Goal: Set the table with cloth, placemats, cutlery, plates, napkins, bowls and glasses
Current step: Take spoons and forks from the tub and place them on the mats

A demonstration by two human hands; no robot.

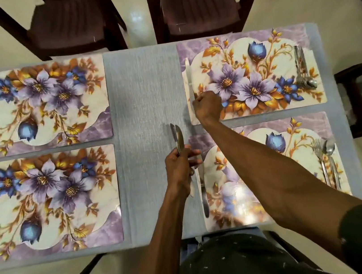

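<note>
1. The knife [189, 81] lies along the inner edge of the far right placemat [253, 74], blade pointing to 12 o'clock. The right hand [207, 105] is curled over its handle end, though whether the fingers actually pinch it I cannot tell.
2. The left hand [178, 167] grips the spare knives [178, 140] — at least two, blades up — over the grey cloth [145, 95] at the table's middle.
3. At 6 o'clock from the first knife, another knife [204, 194] already lies on the near right placemat [272, 170], on its inner edge.
4. Out at 3 o'clock, both right mats carry a fork and spoon [328, 159]; the pair on the far one [303, 69] sits by its outer edge.
5. At 9 o'clock, the far left placemat [37, 106] and near left placemat [46, 203] have cutlery on their outer edges but no knife that I can see.
6. So this looks like the cutlery step, knives half laid — next, I judge, the spare knives go to the left mats' inner edges, squared like these.
</note>
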